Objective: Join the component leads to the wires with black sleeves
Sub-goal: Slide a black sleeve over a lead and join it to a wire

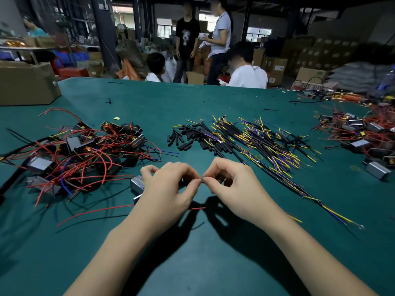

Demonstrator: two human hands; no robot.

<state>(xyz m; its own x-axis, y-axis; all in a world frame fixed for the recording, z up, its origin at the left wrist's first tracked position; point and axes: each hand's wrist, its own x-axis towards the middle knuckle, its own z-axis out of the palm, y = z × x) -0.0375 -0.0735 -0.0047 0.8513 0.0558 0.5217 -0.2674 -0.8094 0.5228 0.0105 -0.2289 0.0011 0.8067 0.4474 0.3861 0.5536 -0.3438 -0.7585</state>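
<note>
My left hand (pixel 168 186) and my right hand (pixel 233 184) meet fingertip to fingertip above the green table (pixel 192 253). Both pinch thin wire ends at one spot between them. A grey metal component (pixel 136 185) sits just behind my left hand, with a red lead (pixel 96 212) trailing left across the table. A black-sleeved wire with yellow and blue cores (pixel 316 201) runs from my right hand toward the right. Loose black sleeves (pixel 183 137) lie ahead in a small heap.
A tangle of components with red leads (pixel 74 154) fills the left. A spread of black, yellow and blue wires (pixel 263 142) lies ahead right. More components (pixel 363 137) sit far right. A cardboard box (pixel 25 84) stands back left. Several people are beyond the table.
</note>
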